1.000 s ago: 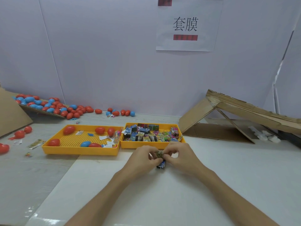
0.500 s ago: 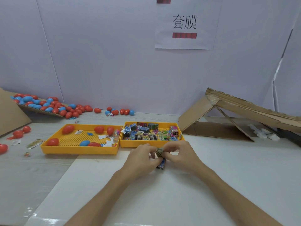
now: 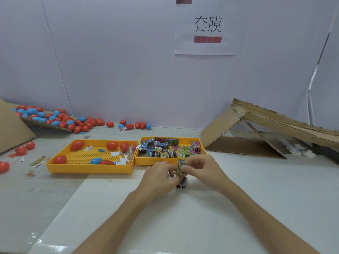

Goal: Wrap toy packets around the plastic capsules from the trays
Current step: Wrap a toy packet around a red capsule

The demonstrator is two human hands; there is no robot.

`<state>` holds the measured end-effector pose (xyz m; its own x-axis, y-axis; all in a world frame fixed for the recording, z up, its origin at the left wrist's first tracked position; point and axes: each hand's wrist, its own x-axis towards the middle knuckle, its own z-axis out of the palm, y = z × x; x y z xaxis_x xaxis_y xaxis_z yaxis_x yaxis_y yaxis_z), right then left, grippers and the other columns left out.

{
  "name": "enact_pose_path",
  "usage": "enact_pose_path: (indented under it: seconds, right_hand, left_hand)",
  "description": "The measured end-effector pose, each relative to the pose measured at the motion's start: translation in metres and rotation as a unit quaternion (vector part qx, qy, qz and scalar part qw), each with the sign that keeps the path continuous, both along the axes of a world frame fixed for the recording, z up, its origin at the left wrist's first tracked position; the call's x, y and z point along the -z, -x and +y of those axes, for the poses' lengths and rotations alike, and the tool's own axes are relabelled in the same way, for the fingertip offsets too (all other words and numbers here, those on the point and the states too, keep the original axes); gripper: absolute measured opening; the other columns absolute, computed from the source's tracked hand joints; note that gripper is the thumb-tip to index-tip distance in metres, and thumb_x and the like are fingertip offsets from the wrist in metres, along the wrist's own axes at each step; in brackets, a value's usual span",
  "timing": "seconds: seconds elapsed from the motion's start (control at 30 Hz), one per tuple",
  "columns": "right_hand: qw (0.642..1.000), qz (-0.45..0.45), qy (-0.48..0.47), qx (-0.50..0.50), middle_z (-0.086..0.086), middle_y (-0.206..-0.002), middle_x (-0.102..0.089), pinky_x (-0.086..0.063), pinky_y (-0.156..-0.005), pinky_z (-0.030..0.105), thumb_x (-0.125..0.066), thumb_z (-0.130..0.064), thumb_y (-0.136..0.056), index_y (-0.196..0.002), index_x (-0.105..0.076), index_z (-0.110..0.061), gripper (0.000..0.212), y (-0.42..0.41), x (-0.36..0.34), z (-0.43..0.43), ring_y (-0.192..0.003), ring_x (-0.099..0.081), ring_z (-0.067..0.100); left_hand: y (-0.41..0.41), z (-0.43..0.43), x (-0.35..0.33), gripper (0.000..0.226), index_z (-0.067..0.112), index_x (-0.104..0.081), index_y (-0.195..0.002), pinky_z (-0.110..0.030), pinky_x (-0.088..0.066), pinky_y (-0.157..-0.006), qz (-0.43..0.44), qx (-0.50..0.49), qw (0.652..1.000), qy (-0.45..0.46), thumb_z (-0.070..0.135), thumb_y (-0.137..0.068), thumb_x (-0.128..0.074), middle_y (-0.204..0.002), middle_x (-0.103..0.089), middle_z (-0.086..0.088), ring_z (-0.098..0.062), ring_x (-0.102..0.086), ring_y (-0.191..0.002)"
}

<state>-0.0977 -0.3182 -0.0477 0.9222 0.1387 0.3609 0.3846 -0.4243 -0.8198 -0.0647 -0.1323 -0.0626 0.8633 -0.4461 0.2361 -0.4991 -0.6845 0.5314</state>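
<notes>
A green toy packet (image 3: 181,165) is pinched between the curled fingers of the left hand (image 3: 159,177) and right hand (image 3: 200,169), just above the white board (image 3: 174,226). A blue item (image 3: 182,183) is half hidden beneath. Beyond, packets are heaped in the right yellow tray (image 3: 145,161). Capsules (image 3: 77,145) are held in the left yellow tray (image 3: 88,168). More capsules are piled at the wall (image 3: 60,120).

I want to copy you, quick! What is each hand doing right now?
Left hand: fingers curled, pinching the green toy packet.
Right hand: fingers curled, pinching the same packet from the other side.
</notes>
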Motion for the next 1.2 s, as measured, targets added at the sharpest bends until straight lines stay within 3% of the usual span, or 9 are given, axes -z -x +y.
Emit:
enact_pose_path:
  seconds: [0.1,0.3,0.4,0.5,0.6,0.7,0.8,0.97,1.2]
  right_hand:
    - [0.997,0.0,-0.074,0.016,0.01,-0.077,-0.074,-0.056,-0.073,0.032,-0.073,-0.007,-0.089,-0.078,-0.072,-0.012,0.012,-0.002,-0.002,-0.003,-0.07,-0.069,0.02]
    - [0.986,0.03,-0.16,0.035,0.007,-0.076,-0.076,-0.058,-0.071,0.028,-0.073,-0.005,-0.089,-0.085,-0.072,-0.01,0.006,-0.005,-0.002,-0.007,-0.067,-0.072,0.019]
    - [0.985,0.034,-0.162,0.042,0.007,-0.071,-0.073,-0.057,-0.068,0.027,-0.074,-0.008,-0.089,-0.086,-0.068,-0.003,0.008,-0.006,-0.002,-0.007,-0.063,-0.069,0.018]
    - [0.987,0.026,-0.153,0.041,0.009,-0.068,-0.072,-0.054,-0.063,0.023,-0.073,-0.01,-0.09,-0.082,-0.067,-0.008,0.01,-0.005,-0.002,-0.005,-0.061,-0.069,0.02]
    - [0.988,0.005,-0.141,0.061,0.006,-0.07,-0.072,-0.055,-0.062,0.029,-0.076,-0.009,-0.088,-0.083,-0.065,-0.009,0.012,-0.004,-0.002,-0.005,-0.062,-0.072,0.026]
    - [0.992,-0.052,-0.061,0.093,-0.002,-0.079,-0.07,-0.061,-0.068,0.043,-0.077,-0.004,-0.085,-0.083,-0.066,-0.012,0.014,-0.004,0.0,-0.005,-0.065,-0.074,0.025]
    - [0.991,-0.096,0.007,0.097,-0.005,-0.083,-0.07,-0.059,-0.065,0.032,-0.075,0.003,-0.082,-0.084,-0.068,-0.015,0.02,-0.002,0.003,-0.003,-0.068,-0.073,0.016]
    - [0.991,-0.108,0.026,0.072,-0.016,-0.076,-0.068,-0.049,-0.057,0.019,-0.08,-0.006,-0.081,-0.077,-0.063,-0.028,0.028,-0.001,0.002,0.0,-0.061,-0.067,0.009]
    - [0.997,-0.077,-0.01,0.018,-0.01,-0.071,-0.065,-0.048,-0.054,0.025,-0.085,-0.021,-0.078,-0.077,-0.062,-0.038,0.028,0.002,-0.001,0.003,-0.057,-0.061,0.011]
  left_hand:
    - [-0.001,0.0,0.001,0.025,0.046,-0.072,-0.109,-0.04,-0.045,-0.089,-0.007,-0.003,1.0,-0.008,0.057,-0.092,-0.058,-0.096,-0.059,0.014,-0.009,-0.054,-0.095]
    - [-0.001,0.0,0.002,0.046,0.047,-0.066,-0.12,-0.036,-0.038,-0.09,-0.003,0.022,0.999,-0.038,0.074,-0.085,-0.055,-0.104,-0.055,0.016,-0.009,-0.049,-0.104]
    - [0.002,-0.001,0.0,0.047,0.045,-0.061,-0.129,-0.04,-0.039,-0.098,-0.002,0.05,0.998,-0.049,0.065,-0.087,-0.063,-0.113,-0.057,0.015,-0.011,-0.048,-0.109]
    - [0.004,-0.001,-0.001,0.044,0.04,-0.061,-0.132,-0.038,-0.044,-0.102,0.037,0.091,0.995,0.014,0.044,-0.089,-0.068,-0.123,-0.065,0.015,-0.008,-0.053,-0.116]
    - [0.005,-0.001,-0.004,0.048,0.035,-0.061,-0.129,-0.024,-0.047,-0.097,0.092,0.1,0.982,0.129,0.033,-0.082,-0.069,-0.12,-0.068,0.014,0.001,-0.058,-0.115]
    - [0.0,-0.001,-0.005,0.023,0.032,-0.068,-0.112,-0.02,-0.051,-0.084,0.063,0.051,0.971,0.226,0.027,-0.09,-0.072,-0.102,-0.072,0.013,0.003,-0.065,-0.096]
    - [-0.002,0.0,-0.008,0.012,0.03,-0.071,-0.097,-0.014,-0.051,-0.07,0.067,0.025,0.954,0.291,0.037,-0.089,-0.075,-0.09,-0.073,0.01,-0.001,-0.067,-0.083]
    - [0.0,-0.001,-0.01,0.003,0.023,-0.076,-0.09,-0.014,-0.051,-0.069,0.082,0.072,0.943,0.315,0.025,-0.09,-0.076,-0.085,-0.074,0.008,-0.003,-0.067,-0.078]
    - [0.0,0.003,-0.012,0.01,0.017,-0.077,-0.086,-0.019,-0.051,-0.066,0.198,0.063,0.908,0.364,0.026,-0.091,-0.073,-0.079,-0.072,0.001,-0.009,-0.065,-0.074]
